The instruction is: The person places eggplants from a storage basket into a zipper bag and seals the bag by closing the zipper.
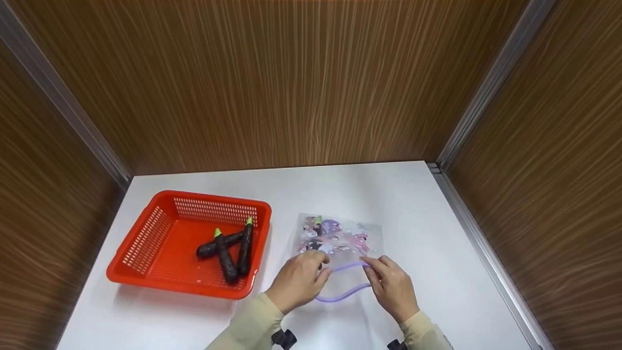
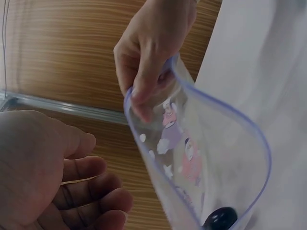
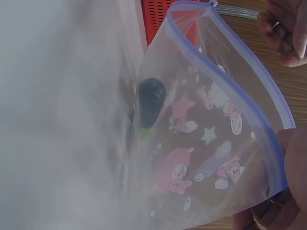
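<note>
A clear zip bag [image 1: 358, 242] with a purple-edged mouth and pink and purple cartoon prints lies on the table, its mouth spread apart toward me. My right hand [image 1: 391, 287] pinches the rim at the right end of the mouth. Close to the left end is my left hand [image 1: 301, 279]; in the left wrist view its fingers [image 2: 93, 191] are loosely bent, apart from the bag and holding nothing. Inside the bag lies a dark eggplant [image 3: 151, 100] with a green end, its rounded end toward the mouth.
Left of the bag stands a red plastic basket [image 1: 170, 287] with slotted walls. Three dark eggplants [image 1: 226, 257] with green tips lie crossed in its right half. Wood-grain panels [image 1: 311, 87] enclose the white table [image 1: 340, 187] at the back and both sides.
</note>
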`<state>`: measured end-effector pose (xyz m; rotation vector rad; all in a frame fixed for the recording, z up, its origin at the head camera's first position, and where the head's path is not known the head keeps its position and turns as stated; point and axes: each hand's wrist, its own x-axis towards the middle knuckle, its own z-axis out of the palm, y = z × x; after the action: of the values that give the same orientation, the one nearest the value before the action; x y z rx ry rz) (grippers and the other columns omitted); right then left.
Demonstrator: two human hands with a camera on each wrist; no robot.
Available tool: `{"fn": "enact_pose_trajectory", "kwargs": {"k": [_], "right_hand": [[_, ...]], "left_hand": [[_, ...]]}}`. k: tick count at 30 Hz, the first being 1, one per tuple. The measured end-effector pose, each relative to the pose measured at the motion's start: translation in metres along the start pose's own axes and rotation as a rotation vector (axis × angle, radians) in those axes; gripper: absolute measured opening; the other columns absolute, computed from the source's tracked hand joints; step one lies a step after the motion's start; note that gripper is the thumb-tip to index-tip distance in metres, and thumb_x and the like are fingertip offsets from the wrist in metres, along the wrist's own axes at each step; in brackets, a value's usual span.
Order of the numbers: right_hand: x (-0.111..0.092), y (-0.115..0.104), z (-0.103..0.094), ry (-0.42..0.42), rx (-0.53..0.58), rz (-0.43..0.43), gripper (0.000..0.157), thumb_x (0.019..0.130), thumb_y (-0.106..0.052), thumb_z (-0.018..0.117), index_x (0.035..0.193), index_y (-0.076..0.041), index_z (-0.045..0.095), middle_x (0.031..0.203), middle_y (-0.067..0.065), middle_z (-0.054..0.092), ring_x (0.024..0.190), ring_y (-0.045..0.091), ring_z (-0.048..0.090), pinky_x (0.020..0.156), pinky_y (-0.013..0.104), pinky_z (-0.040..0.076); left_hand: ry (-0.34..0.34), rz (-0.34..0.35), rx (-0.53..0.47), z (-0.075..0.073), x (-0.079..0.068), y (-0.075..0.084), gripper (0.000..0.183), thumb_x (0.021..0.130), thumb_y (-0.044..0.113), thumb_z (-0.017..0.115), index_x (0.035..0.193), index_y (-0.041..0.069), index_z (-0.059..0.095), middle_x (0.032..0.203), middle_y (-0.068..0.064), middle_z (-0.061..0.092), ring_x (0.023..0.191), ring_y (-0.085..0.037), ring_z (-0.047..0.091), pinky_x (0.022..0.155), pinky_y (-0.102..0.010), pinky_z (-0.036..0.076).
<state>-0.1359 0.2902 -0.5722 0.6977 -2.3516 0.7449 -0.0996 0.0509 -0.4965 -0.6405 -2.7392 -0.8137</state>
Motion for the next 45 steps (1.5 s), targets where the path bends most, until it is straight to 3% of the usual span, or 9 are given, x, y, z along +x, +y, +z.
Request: {"fn": "enact_pose_trajectory", "kwargs": {"k": [6,10,18,25,31,38,45], "right_hand": [[0.002,0.001,-0.001,-0.026,0.0,-0.03,0.018,0.085,-0.019,0.064,0.102,-0.019,0.069,0.071,-0.014,0.045,0.056,0.0,0.038,0.046,0.02,0.035],[0.002,0.003,-0.001,-0.034,0.012,-0.075,0.019,0.084,-0.017,0.065,0.103,-0.019,0.069,0.071,-0.016,0.044,0.056,-0.003,0.037,0.046,0.017,0.035],[-0.002,0.003,-0.006,-0.048,0.029,-0.114,0.022,0.082,-0.013,0.067,0.103,-0.018,0.069,0.069,-0.018,0.039,0.054,-0.004,0.032,0.044,0.015,0.03],[-0.01,0.008,-0.014,-0.06,-0.009,-0.113,0.024,0.079,-0.012,0.069,0.101,-0.02,0.069,0.069,-0.019,0.038,0.053,-0.004,0.029,0.043,0.016,0.029],[-0.01,0.008,-0.013,-0.069,-0.019,-0.122,0.023,0.079,-0.013,0.069,0.101,-0.021,0.069,0.069,-0.019,0.039,0.053,-0.004,0.029,0.043,0.015,0.028],[-0.007,0.008,-0.012,-0.093,-0.014,-0.123,0.023,0.08,-0.014,0.068,0.102,-0.02,0.069,0.069,-0.018,0.038,0.053,-0.003,0.03,0.044,0.016,0.028],[-0.001,0.009,-0.012,-0.139,-0.027,-0.121,0.021,0.083,-0.018,0.066,0.104,-0.021,0.069,0.07,-0.02,0.036,0.052,-0.003,0.03,0.044,0.014,0.029]], "left_hand": [[0.043,-0.032,0.007,-0.026,-0.002,-0.017,0.017,0.088,0.025,0.059,0.095,0.011,0.062,0.084,0.001,0.059,0.07,-0.01,0.052,0.063,-0.026,0.046],[0.089,-0.088,0.041,-0.039,-0.007,-0.033,0.019,0.089,0.028,0.058,0.095,0.011,0.063,0.085,0.0,0.061,0.071,-0.01,0.054,0.064,-0.027,0.047],[0.092,-0.298,0.091,-0.063,-0.018,-0.065,0.02,0.085,0.026,0.063,0.1,0.012,0.061,0.089,0.0,0.061,0.074,-0.013,0.054,0.068,-0.029,0.048],[0.049,-0.443,0.079,-0.073,-0.017,-0.099,0.028,0.086,0.029,0.062,0.105,0.009,0.058,0.079,0.0,0.053,0.072,-0.017,0.05,0.068,-0.033,0.049],[0.02,-0.584,0.065,-0.084,-0.021,-0.128,0.035,0.088,0.029,0.059,0.114,0.007,0.053,0.087,-0.007,0.056,0.075,-0.022,0.051,0.069,-0.039,0.049],[0.021,-0.646,0.049,-0.091,-0.025,-0.156,0.036,0.088,0.029,0.058,0.113,0.002,0.054,0.093,-0.013,0.06,0.079,-0.026,0.056,0.071,-0.042,0.049],[-0.026,-0.72,0.036,-0.097,-0.022,-0.179,0.041,0.089,0.03,0.057,0.115,-0.001,0.054,0.101,-0.017,0.06,0.084,-0.029,0.055,0.08,-0.048,0.046]]}}
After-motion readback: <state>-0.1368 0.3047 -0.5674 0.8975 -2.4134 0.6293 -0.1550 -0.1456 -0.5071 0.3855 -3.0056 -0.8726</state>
